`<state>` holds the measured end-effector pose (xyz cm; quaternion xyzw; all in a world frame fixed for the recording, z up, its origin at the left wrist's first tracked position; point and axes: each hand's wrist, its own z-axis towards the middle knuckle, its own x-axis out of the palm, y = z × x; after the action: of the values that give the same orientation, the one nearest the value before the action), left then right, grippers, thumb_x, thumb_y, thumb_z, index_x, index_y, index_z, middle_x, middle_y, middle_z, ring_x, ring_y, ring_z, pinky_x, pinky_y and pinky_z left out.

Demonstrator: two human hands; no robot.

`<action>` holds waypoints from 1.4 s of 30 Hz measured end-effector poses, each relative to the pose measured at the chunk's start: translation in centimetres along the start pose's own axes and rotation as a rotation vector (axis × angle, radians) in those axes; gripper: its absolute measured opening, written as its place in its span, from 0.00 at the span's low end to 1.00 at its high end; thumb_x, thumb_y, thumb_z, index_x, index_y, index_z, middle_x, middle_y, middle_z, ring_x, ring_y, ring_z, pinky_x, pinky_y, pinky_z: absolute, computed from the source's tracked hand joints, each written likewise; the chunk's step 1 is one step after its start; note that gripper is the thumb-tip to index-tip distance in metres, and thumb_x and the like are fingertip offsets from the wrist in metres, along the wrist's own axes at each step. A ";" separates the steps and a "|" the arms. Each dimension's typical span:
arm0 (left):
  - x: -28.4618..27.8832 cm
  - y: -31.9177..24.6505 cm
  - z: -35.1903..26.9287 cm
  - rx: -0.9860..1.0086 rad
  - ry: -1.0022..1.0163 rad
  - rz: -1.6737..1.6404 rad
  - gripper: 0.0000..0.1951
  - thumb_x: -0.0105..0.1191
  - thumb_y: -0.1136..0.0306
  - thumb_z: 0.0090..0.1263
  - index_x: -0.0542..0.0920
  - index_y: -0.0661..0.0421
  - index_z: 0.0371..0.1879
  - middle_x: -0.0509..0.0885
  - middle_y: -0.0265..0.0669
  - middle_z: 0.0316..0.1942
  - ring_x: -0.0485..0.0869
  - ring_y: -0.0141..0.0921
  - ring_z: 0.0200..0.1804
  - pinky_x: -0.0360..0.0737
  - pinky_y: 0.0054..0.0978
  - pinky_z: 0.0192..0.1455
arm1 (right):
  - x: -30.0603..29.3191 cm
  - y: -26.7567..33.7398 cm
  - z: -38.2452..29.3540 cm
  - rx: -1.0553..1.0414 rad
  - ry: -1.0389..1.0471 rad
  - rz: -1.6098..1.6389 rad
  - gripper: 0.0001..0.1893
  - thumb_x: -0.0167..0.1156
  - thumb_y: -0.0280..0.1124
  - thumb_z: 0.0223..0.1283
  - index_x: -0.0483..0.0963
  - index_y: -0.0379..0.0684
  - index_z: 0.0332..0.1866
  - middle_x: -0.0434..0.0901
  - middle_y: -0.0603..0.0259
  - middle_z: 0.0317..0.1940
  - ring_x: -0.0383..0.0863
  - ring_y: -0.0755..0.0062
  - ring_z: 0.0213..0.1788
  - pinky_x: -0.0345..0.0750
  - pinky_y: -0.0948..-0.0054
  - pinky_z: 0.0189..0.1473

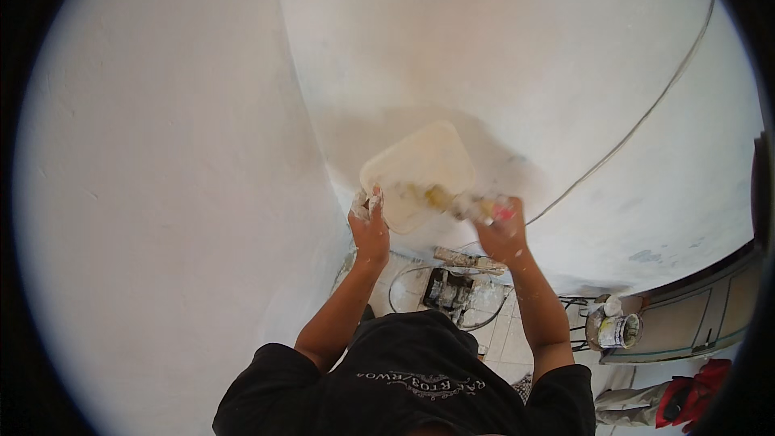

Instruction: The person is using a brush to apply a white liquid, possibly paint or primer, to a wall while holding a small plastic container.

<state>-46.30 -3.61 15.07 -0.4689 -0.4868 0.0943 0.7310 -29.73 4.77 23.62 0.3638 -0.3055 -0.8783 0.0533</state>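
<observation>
My left hand (pixel 368 233), smeared with white paste, grips the lower left edge of a pale, rounded-corner plastic lid or tray (pixel 427 151). The sheet is tilted up in front of the wall. My right hand (pixel 502 239) is closed around a hand tool (pixel 441 198) with a yellowish part, and something pink shows beside the fingers. Motion blur hides the tool's exact kind. Its far end lies over the lower part of the pale sheet; whether they touch, I cannot tell.
Two whitish walls meet at a corner (pixel 303 88) ahead. A cable (pixel 629 139) runs along the right wall. Below are a stained black object (pixel 448 289) and a splattered board (pixel 469 259). A paint-stained bucket (pixel 619 332) stands right, near a brown panelled door (pixel 678 318) and red clothing (pixel 696 393).
</observation>
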 end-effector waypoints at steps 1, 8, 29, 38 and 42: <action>-0.1 -0.1 -0.1 0.029 0.005 0.049 0.15 0.48 0.71 0.70 0.71 0.67 0.51 0.78 0.36 0.44 0.74 0.21 0.46 0.69 0.16 0.51 | -0.3 -0.3 0.3 0.185 -0.135 0.082 0.06 0.58 0.24 0.55 0.77 0.35 0.37 0.82 0.58 0.28 0.82 0.68 0.32 0.78 0.71 0.34; -0.1 0.1 -0.7 0.091 0.039 -0.057 0.13 0.49 0.73 0.69 0.71 0.68 0.48 0.79 0.34 0.39 0.74 0.19 0.41 0.69 0.15 0.46 | -0.1 -0.7 1.8 0.400 -0.404 0.074 0.08 0.62 0.28 0.56 0.75 0.33 0.27 0.78 0.62 0.19 0.77 0.80 0.22 0.74 0.80 0.26; -1.7 -1.2 1.2 -0.163 0.011 0.119 0.19 0.46 0.66 0.71 0.67 0.67 0.55 0.75 0.38 0.50 0.75 0.26 0.51 0.71 0.23 0.54 | 5.0 0.6 4.1 0.462 -0.303 0.258 0.13 0.66 0.32 0.52 0.73 0.36 0.20 0.76 0.63 0.13 0.73 0.80 0.13 0.70 0.79 0.18; -3.4 -0.8 0.9 -0.172 -0.057 -0.073 0.20 0.47 0.66 0.71 0.68 0.68 0.55 0.74 0.40 0.53 0.72 0.28 0.57 0.65 0.25 0.61 | 3.4 -0.2 4.0 0.482 -0.451 0.584 0.11 0.59 0.29 0.60 0.70 0.36 0.24 0.75 0.62 0.15 0.73 0.77 0.14 0.69 0.79 0.17; -3.3 -1.6 1.3 -0.141 -0.032 -0.052 0.20 0.47 0.66 0.71 0.68 0.69 0.55 0.73 0.41 0.55 0.71 0.29 0.58 0.64 0.27 0.63 | 2.2 -0.5 3.8 0.440 -0.443 0.599 0.10 0.57 0.29 0.62 0.70 0.37 0.27 0.74 0.62 0.17 0.74 0.74 0.16 0.71 0.76 0.19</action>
<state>-49.45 -5.64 14.36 -0.5048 -0.5159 0.0484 0.6905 -33.85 6.39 24.04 0.0644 -0.5819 -0.7948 0.1602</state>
